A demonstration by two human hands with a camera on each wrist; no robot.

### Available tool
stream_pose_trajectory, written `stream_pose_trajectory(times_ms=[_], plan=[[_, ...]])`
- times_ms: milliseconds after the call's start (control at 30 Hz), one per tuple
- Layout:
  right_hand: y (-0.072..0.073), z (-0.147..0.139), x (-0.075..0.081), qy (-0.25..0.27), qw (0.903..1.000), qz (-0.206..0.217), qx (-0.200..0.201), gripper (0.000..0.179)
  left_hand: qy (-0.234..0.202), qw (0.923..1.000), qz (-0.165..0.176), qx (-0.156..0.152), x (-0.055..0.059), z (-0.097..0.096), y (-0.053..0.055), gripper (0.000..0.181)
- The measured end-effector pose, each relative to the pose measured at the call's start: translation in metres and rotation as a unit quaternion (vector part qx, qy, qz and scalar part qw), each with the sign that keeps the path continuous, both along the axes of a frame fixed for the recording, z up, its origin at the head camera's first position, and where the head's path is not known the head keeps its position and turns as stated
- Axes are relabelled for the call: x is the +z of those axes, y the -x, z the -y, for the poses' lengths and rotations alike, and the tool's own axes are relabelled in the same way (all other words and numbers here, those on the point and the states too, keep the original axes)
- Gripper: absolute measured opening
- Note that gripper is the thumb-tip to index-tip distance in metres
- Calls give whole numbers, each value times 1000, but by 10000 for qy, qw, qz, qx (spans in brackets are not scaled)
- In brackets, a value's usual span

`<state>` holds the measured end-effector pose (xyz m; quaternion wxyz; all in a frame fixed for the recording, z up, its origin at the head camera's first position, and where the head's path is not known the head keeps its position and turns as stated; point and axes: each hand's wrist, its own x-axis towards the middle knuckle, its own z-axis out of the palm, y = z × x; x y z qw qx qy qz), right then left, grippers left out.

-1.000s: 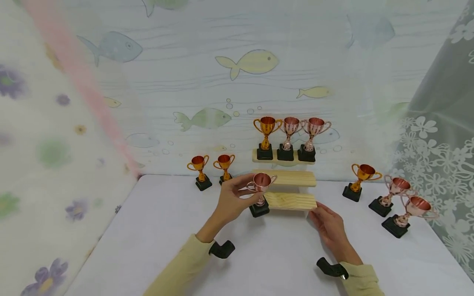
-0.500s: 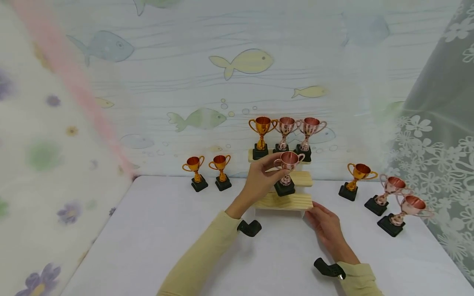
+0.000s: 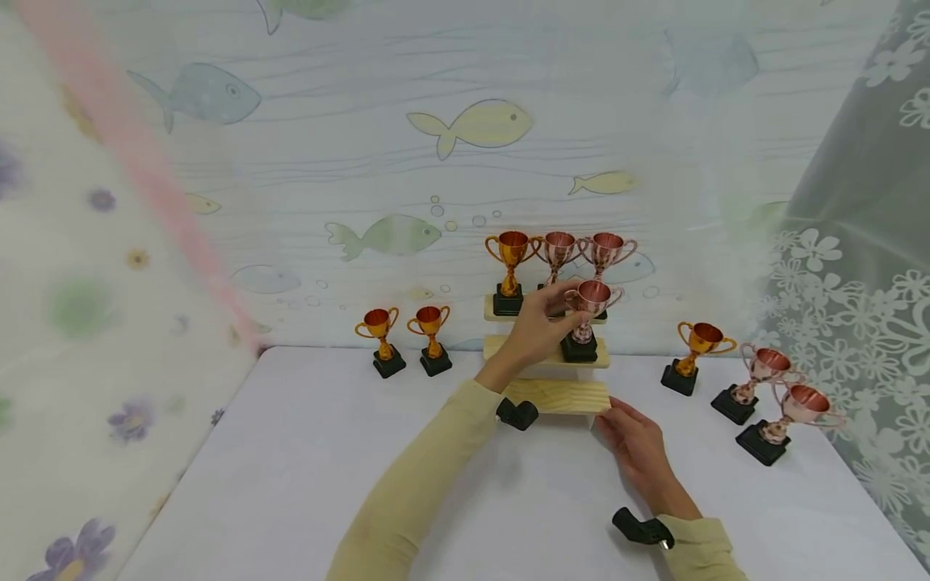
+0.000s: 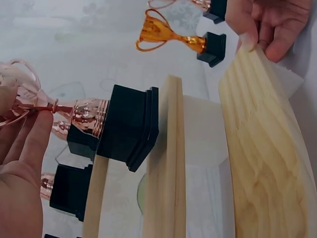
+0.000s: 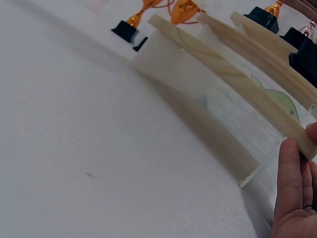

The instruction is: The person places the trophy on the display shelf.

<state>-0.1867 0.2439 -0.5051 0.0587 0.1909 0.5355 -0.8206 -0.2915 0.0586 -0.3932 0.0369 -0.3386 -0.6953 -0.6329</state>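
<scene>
My left hand [image 3: 539, 327] grips a small rose-gold trophy cup [image 3: 593, 300] with a black base, upright at the right end of the middle step of a three-step wooden stand [image 3: 555, 395]. In the left wrist view its black base [image 4: 126, 126] is right by the middle board [image 4: 167, 188]; whether they touch I cannot tell. My right hand [image 3: 638, 442] pinches the right end of the bottom board, and the right wrist view shows fingers [image 5: 290, 171] beneath it. A gold trophy [image 3: 508, 262] and two rose-gold trophies [image 3: 558, 250] stand along the top step, partly hidden.
Two gold trophies [image 3: 432, 327] stand on the white table [image 3: 305, 468] left of the stand. To its right are another gold trophy [image 3: 701, 343] and two rose-gold ones [image 3: 802, 403]. A fish-patterned curtain [image 3: 363, 161] hangs close behind.
My left hand has carried the rose-gold trophy right and farther back, from the stand's left front to the right end of the middle step. My right hand keeps its hold on the bottom board.
</scene>
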Motion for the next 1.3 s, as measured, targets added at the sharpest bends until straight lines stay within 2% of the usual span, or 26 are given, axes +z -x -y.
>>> stream_pose_trajectory(times_ms=[233,433,633,933,1133,1300], plan=[[0,0,-2,63,10000,-26,-30,56,285,9991,202,-237,-3,-1,9,49],[1,-2,-1,53,10000,-24,-50,54,421,9978,485,-144,-2,-5,12,49],[0,-1,-1,51,10000,-48,-44,51,367,9969,639,-272,-2,-11,14,50],[0,0,-2,17,10000,-42,-16,52,333,9968,662,-300,-3,-15,17,51],[0,1,-1,7,10000,-55,14,56,168,9965,696,-421,-6,-5,13,60],[-1,2,0,-20,10000,-43,-16,56,-302,9956,749,-474,-16,16,6,67]])
